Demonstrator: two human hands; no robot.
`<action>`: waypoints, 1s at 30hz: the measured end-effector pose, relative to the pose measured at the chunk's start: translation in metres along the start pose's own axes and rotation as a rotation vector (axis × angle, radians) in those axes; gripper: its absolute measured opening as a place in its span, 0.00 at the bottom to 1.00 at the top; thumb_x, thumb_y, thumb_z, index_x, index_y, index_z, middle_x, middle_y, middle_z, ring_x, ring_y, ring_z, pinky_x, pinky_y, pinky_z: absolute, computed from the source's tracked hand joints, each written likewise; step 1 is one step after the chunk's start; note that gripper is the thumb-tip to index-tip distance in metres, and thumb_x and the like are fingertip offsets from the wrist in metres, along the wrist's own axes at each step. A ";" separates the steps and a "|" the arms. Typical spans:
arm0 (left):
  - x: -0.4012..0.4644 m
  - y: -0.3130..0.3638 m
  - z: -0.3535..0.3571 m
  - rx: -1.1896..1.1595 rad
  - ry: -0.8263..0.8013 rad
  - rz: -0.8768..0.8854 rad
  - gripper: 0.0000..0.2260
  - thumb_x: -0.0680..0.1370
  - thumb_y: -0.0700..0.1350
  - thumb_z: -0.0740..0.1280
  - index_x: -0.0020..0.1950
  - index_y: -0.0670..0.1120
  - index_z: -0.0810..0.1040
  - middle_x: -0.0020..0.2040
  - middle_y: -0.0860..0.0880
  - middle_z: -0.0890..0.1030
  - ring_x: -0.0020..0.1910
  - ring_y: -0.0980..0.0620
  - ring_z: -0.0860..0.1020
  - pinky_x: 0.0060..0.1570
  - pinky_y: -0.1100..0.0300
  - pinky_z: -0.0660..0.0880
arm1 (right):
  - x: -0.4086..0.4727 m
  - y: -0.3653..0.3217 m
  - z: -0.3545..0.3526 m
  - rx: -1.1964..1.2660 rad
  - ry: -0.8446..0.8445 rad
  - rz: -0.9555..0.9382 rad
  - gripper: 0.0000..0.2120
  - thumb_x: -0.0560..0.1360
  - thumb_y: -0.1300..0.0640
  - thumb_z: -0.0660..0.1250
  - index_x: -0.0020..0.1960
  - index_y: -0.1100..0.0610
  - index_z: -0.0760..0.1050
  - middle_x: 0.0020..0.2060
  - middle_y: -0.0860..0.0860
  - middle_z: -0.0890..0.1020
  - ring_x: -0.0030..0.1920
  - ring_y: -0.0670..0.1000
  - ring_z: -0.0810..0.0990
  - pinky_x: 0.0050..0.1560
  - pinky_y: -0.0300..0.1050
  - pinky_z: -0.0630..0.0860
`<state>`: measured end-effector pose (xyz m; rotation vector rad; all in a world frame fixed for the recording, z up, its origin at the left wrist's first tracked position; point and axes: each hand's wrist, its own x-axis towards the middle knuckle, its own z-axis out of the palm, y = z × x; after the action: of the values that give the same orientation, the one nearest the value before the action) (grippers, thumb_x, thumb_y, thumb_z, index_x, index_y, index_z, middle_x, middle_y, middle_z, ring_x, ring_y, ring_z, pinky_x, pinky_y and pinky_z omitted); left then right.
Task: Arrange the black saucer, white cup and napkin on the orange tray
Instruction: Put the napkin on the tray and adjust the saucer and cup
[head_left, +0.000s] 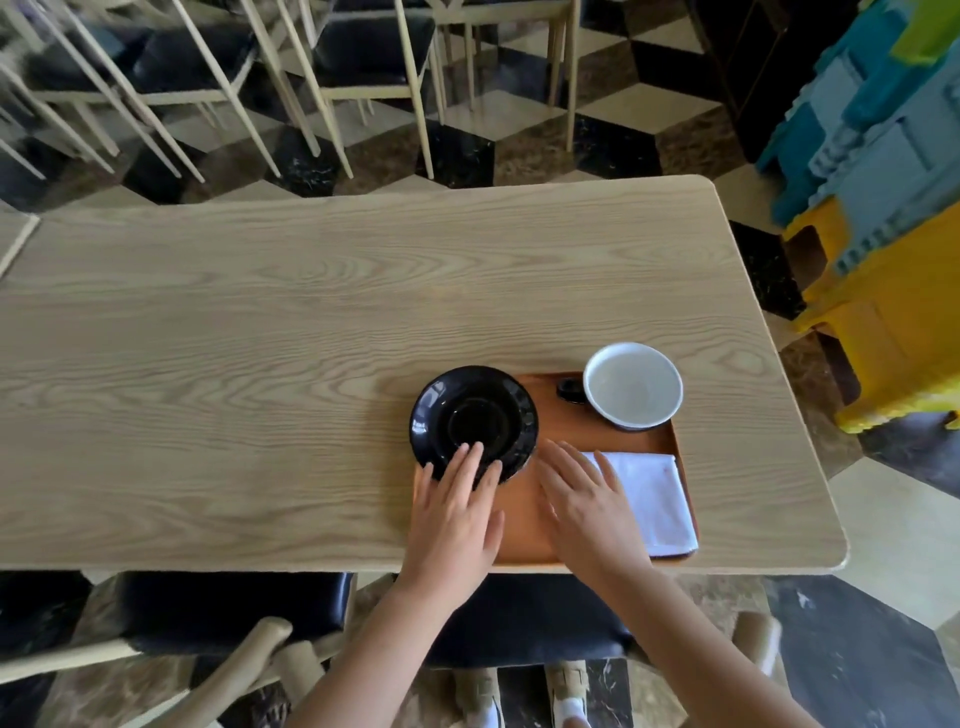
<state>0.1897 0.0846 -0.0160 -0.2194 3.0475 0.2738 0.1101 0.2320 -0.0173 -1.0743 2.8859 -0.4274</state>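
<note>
Your hands hide the near-left part of the orange tray (530, 509). Left hand (457, 514) lies flat, fingers spread, tips on the black saucer (474, 421) at the tray's left end, overhanging its edge, grasping nothing. Right hand (584, 504) is flat and open, covering the white napkin's (657, 499) left edge. White cup (632, 385) sits empty at the far right corner.

Glossy saucer (474, 418) — matt wood-grain table (260, 338)
</note>
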 end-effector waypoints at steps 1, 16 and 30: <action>-0.002 -0.010 0.001 0.023 -0.023 -0.012 0.21 0.76 0.51 0.54 0.66 0.45 0.72 0.69 0.43 0.72 0.69 0.46 0.68 0.65 0.41 0.66 | 0.005 -0.006 0.002 -0.010 -0.019 -0.010 0.22 0.65 0.62 0.71 0.58 0.56 0.75 0.59 0.53 0.80 0.61 0.55 0.77 0.58 0.58 0.75; -0.023 -0.048 0.008 0.049 -0.052 0.003 0.22 0.77 0.53 0.52 0.67 0.46 0.72 0.67 0.43 0.73 0.69 0.47 0.68 0.64 0.41 0.66 | 0.000 -0.022 0.021 -0.054 -0.007 -0.015 0.21 0.64 0.62 0.73 0.57 0.59 0.77 0.58 0.57 0.81 0.62 0.57 0.77 0.59 0.61 0.73; -0.051 -0.046 0.018 0.006 -0.067 -0.002 0.22 0.77 0.53 0.53 0.68 0.46 0.69 0.69 0.43 0.72 0.70 0.46 0.66 0.65 0.41 0.65 | -0.026 -0.029 0.021 -0.036 -0.035 -0.024 0.20 0.68 0.61 0.72 0.60 0.58 0.76 0.61 0.56 0.79 0.65 0.57 0.73 0.64 0.57 0.67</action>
<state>0.2477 0.0501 -0.0367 -0.2087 2.9810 0.2663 0.1515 0.2227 -0.0319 -1.1112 2.8637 -0.3546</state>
